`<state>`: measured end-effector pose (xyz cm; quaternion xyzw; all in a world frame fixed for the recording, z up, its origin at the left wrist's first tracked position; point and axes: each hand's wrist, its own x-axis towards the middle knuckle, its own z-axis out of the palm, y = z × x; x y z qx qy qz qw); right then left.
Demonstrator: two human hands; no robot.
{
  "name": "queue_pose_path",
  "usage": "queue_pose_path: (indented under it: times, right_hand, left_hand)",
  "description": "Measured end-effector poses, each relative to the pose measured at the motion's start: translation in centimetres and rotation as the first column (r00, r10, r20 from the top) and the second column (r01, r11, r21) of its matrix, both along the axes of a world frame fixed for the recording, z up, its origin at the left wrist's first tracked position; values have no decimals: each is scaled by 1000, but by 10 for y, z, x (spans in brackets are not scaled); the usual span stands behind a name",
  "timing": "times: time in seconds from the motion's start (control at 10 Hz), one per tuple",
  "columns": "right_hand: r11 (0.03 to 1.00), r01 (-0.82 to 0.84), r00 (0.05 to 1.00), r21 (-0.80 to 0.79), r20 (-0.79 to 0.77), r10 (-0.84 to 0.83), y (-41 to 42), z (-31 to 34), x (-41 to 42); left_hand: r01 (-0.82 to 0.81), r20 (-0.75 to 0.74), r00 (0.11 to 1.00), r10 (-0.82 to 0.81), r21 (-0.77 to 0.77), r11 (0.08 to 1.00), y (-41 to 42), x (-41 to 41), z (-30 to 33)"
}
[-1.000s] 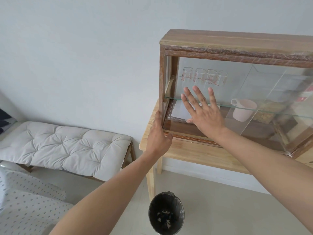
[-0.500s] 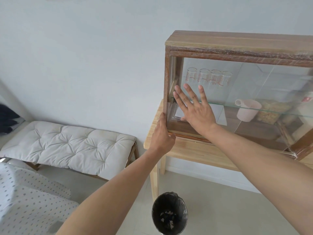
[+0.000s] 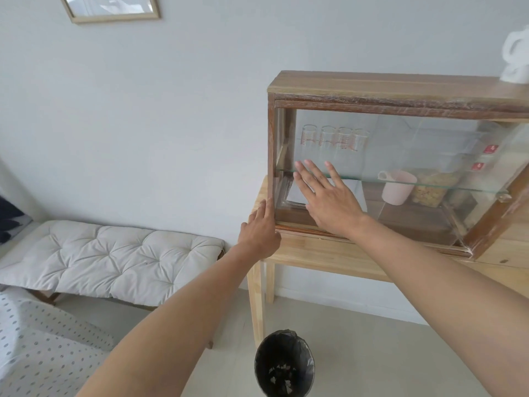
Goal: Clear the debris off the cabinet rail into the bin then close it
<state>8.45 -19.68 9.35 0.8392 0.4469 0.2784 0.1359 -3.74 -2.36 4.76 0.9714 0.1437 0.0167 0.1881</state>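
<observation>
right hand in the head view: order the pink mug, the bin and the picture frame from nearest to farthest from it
From the right hand, flat on the cabinet glass:
1. Pink mug, just to its right, behind the glass.
2. Bin, on the floor below.
3. Picture frame, on the wall, far upper left.

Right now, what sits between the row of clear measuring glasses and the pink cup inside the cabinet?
In the head view, only the glass shelf separates them: the clear measuring glasses stand on it, and the pink cup sits below it to the right.
</observation>
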Motion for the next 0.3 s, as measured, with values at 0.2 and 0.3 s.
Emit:
queue_pose_path:
  times: [0.2,0.3]
  right_hand:
    - [954,298,874,24,-409,-262,-68,-17,-38]
    - [881,470,767,63,-524,-372,-105,-16,-55]
  left_hand:
    - [76,17,997,-77,73,994,-11,-13,27]
    - [159,-54,987,-152,159,974,-22,-13,44]
